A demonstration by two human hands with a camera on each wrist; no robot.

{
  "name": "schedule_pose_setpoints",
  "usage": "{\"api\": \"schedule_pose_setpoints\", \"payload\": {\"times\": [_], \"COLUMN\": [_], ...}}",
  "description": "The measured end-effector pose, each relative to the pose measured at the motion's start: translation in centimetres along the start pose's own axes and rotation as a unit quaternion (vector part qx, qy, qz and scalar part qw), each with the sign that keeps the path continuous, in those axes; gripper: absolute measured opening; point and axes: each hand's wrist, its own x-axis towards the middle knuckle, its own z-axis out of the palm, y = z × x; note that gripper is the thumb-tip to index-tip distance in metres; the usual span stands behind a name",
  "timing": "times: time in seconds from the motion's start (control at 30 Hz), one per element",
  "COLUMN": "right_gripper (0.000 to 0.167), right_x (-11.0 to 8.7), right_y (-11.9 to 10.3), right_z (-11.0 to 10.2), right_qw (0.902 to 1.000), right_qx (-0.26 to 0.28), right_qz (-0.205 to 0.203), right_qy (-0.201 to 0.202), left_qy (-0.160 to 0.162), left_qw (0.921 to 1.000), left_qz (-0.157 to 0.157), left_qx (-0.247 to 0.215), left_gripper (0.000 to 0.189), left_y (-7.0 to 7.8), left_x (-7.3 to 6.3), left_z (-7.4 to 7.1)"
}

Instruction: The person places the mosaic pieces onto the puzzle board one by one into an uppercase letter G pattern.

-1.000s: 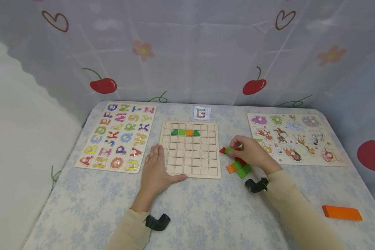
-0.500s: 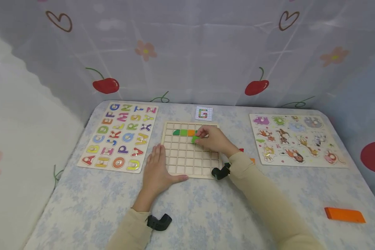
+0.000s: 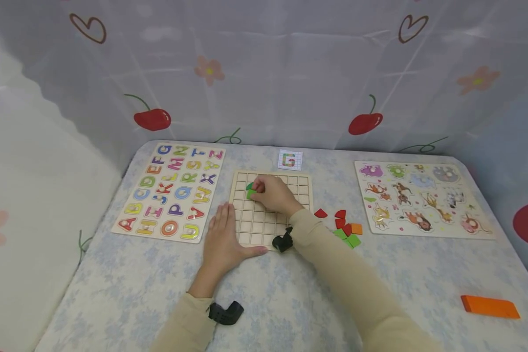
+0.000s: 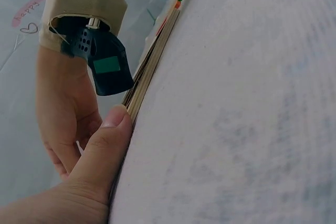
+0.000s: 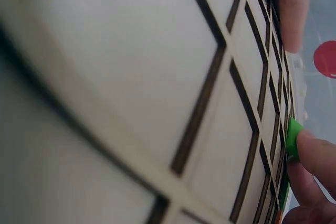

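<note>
A wooden grid board (image 3: 248, 228) lies on the cloth in front of the person. The left hand (image 3: 221, 247) rests along its left edge with fingers straight, its thumb at the front edge; the left wrist view shows that thumb (image 4: 113, 124) against the board's side. Over the board's upper left, the right hand (image 3: 274, 192) pinches a light green square tile (image 5: 293, 139) between thumb and fingertips, right at the grid cells. Just above that tile, a dark green rounded corner piece (image 3: 249, 186) sits in the board; the right hand hides the rest of its row.
Loose red quarter pieces (image 3: 320, 213), green squares (image 3: 354, 240) and an orange square (image 3: 357, 228) lie right of the board. A letter puzzle (image 3: 187, 203) is at left, an animal puzzle (image 3: 396, 215) at right. Behind stands a pattern card (image 3: 290, 160). An orange bar (image 3: 490, 306) lies front right.
The right hand has moved left from the loose pieces to the board's upper left, carrying the green square tile. The left hand has stayed at the board's edge.
</note>
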Motion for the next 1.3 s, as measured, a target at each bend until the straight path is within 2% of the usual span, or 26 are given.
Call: {"api": "schedule_pose_setpoints", "payload": {"times": [0.2, 0.33, 0.5, 0.6, 0.77, 1.0, 1.1, 1.3], "right_gripper": [0.015, 0.010, 0.006, 0.012, 0.024, 0.026, 0.025, 0.025], "right_x": [0.0, -0.3, -0.9, -1.5, -3.5, -7.0, -8.7, -12.1], "right_y": [-0.5, -0.6, -0.7, -0.7, -0.1, 2.8, 4.1, 6.8], "right_z": [0.3, 0.3, -0.1, -0.6, -2.3, -5.2, -6.4, -8.9], "right_qw": [0.9995, 0.9984, 0.9958, 0.9959, 0.9985, 0.9998, 0.9997, 0.9988], "right_qx": [-0.028, -0.055, -0.090, -0.084, -0.049, -0.014, -0.010, -0.034], "right_qz": [0.004, 0.001, -0.020, -0.032, -0.014, 0.001, 0.021, 0.033], "right_qy": [0.014, 0.012, 0.002, -0.008, -0.021, -0.014, -0.008, 0.012], "left_qy": [0.003, 0.003, 0.002, 0.000, -0.006, -0.003, -0.002, -0.004], "left_qw": [1.0000, 1.0000, 1.0000, 1.0000, 0.9999, 0.9999, 1.0000, 0.9999], "left_qz": [0.003, 0.005, 0.005, 0.003, -0.002, -0.008, -0.007, -0.010], "left_qx": [0.000, 0.002, 0.005, 0.009, 0.011, 0.005, 0.001, -0.001], "left_gripper": [0.145, 0.145, 0.145, 0.145, 0.147, 0.148, 0.148, 0.149], "left_y": [0.3, 0.4, 0.4, 0.5, 0.4, 0.4, 0.4, 0.3], "left_x": [0.1, 0.1, 0.1, 0.1, 0.1, -0.1, -0.1, -0.1], "left_z": [0.0, 0.1, 0.1, 0.1, 0.1, 0.1, 0.1, 0.0]}}
